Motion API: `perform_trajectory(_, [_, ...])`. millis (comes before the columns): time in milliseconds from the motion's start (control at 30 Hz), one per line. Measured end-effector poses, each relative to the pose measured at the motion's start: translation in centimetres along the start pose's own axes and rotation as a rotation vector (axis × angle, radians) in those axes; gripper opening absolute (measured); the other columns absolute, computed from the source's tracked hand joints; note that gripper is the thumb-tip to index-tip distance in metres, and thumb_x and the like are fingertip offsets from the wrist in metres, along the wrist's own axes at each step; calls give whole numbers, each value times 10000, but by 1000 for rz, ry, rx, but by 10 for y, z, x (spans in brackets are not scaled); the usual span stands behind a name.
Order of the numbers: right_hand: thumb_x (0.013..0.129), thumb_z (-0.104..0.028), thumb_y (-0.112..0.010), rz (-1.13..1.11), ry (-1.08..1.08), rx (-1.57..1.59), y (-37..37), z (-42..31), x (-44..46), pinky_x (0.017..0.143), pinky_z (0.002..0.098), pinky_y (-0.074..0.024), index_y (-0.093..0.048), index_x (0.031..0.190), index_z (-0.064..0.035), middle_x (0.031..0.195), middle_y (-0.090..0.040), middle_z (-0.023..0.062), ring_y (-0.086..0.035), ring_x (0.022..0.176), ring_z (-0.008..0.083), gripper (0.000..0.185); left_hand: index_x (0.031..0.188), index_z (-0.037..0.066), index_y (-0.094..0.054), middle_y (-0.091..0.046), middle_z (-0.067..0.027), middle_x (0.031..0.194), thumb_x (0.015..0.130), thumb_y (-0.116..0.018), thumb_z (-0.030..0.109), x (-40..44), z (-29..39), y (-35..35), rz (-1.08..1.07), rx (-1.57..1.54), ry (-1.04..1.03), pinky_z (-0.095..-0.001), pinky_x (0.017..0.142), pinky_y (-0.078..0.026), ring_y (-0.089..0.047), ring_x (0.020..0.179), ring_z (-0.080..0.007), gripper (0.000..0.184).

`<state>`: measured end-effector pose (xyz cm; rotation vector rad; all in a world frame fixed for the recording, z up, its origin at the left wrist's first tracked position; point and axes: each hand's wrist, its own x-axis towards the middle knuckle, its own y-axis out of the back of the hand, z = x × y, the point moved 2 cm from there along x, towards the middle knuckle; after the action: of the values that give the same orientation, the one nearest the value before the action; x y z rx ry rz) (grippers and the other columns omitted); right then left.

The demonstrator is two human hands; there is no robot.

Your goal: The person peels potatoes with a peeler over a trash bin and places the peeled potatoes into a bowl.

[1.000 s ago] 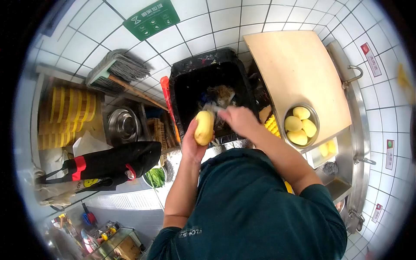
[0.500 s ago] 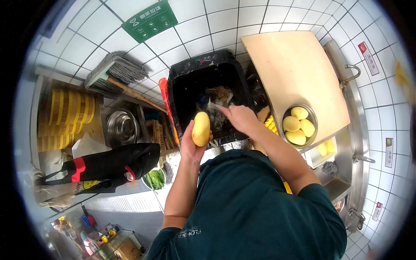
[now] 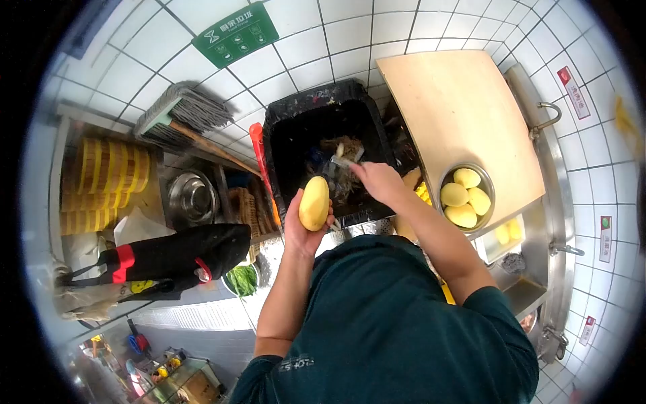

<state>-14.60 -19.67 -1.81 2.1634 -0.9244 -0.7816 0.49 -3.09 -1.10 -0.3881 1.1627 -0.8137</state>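
A peeled yellow potato [image 3: 314, 203] rests upright in my left hand [image 3: 302, 231], whose fingers wrap round its lower part near the bin's front edge. My right hand [image 3: 378, 182] is closed on a peeler [image 3: 344, 162], held over the black bin [image 3: 272, 126] a little to the right of the potato and apart from it. Scraps [image 3: 350, 149] lie inside the bin. Several peeled potatoes [image 3: 455, 194] sit in a steel bowl [image 3: 494, 190] on the wooden board to the right.
The wooden board [image 3: 464, 108] lies beside a steel sink [image 3: 527, 294] with taps. A mop [image 3: 182, 114] leans left of the bin, near a red handle [image 3: 258, 145]. Steel bowls [image 3: 193, 196], a black apron [image 3: 182, 256] and greens [image 3: 241, 279] are at the left.
My right hand and the peeler have moved slightly right, away from the potato. The potato is turned a little in my left hand, which still holds it.
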Motion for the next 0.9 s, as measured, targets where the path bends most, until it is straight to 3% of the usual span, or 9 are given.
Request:
perform_trajectory(233, [1026, -404, -608, -5, 394, 172, -13, -21, -47, 612, 513, -506, -611, 840, -22, 714, -638, 236, -648, 705, 467, 425, 1232, 43, -632, -669, -143, 993, 1033, -498, 510, -3, 1, -8, 62, -110, -52, -359, 604, -514, -636, 799, -270, 525])
perform_trajectory(300, [1018, -500, -575, 15, 526, 109, -21, -25, -54, 591, 517, -518, -580, 811, -63, 679, -648, 174, -664, 648, 415, 484, 1224, 45, -637, -667, -141, 985, 1031, -494, 510, -1, -2, 0, 41, -116, -39, -359, 586, -502, -629, 781, -272, 524])
perform_trajectory(367, [1037, -520, -529, 76, 534, 144, -23, -12, -41, 605, 521, -528, -628, 823, -51, 729, -677, 190, -678, 679, 426, 526, 1218, 37, -639, -659, -170, 970, 1029, -494, 503, -2, -3, 0, -23, -90, -27, -359, 560, -487, -620, 750, -285, 524])
perform_trajectory(433, [1059, -469, -520, -55, 12, -63, -22, 16, 0, 699, 522, -524, -682, 911, -12, 820, -685, 242, -669, 808, 470, 506, 1224, 33, -633, -656, -186, 963, 1031, -489, 499, -3, -3, 3, -68, -62, 1, -356, 551, -483, -621, 740, -291, 525])
perform_trajectory(467, [1084, -482, -455, -32, -10, 29, -28, 39, 12, 741, 529, -517, -704, 951, 10, 861, -686, 268, -665, 851, 486, 566, 1261, 29, -616, -661, -211, 999, 1041, -468, 502, -3, -3, 5, -101, -91, 32, -351, 558, -488, -640, 788, -306, 542])
perform_trajectory(667, [1077, -467, -485, 54, 122, 215, -7, 11, -16, 721, 521, -510, -673, 932, 26, 833, -668, 280, -651, 836, 494, 548, 1379, 40, -564, -671, -217, 1169, 1056, -440, 535, -6, -2, -2, -67, -54, -23, -354, 668, -543, -659, 983, -312, 604])
perform_trajectory(767, [1074, -449, -508, 69, 140, 223, -6, 5, -25, 695, 505, -505, -650, 898, 29, 798, -651, 282, -640, 809, 498, 529, 1434, 51, -524, -667, -200, 1215, 1037, -491, 541, -5, -7, 9, -237, -8, -81, -348, 733, -554, -654, 1050, -298, 631])
perform_trajectory(800, [1073, -446, -511, 77, 146, 242, -5, 5, -27, 691, 503, -504, -647, 893, 29, 799, -652, 282, -640, 805, 495, 526, 1455, 41, -498, -644, -184, 1297, 984, -640, 400, -6, -5, 13, -352, 26, -83, -386, 827, -539, -643, 1121, -271, 609])
perform_trajectory(900, [1072, -436, -521, 56, 191, 282, 3, 1, -31, 675, 498, -499, -644, 884, 27, 791, -651, 277, -639, 786, 488, 514, 1462, 32, -475, -620, -179, 1334, 872, -768, 258, -6, -4, 17, -442, 242, -159, -394, 834, -541, -635, 1143, -276, 697])
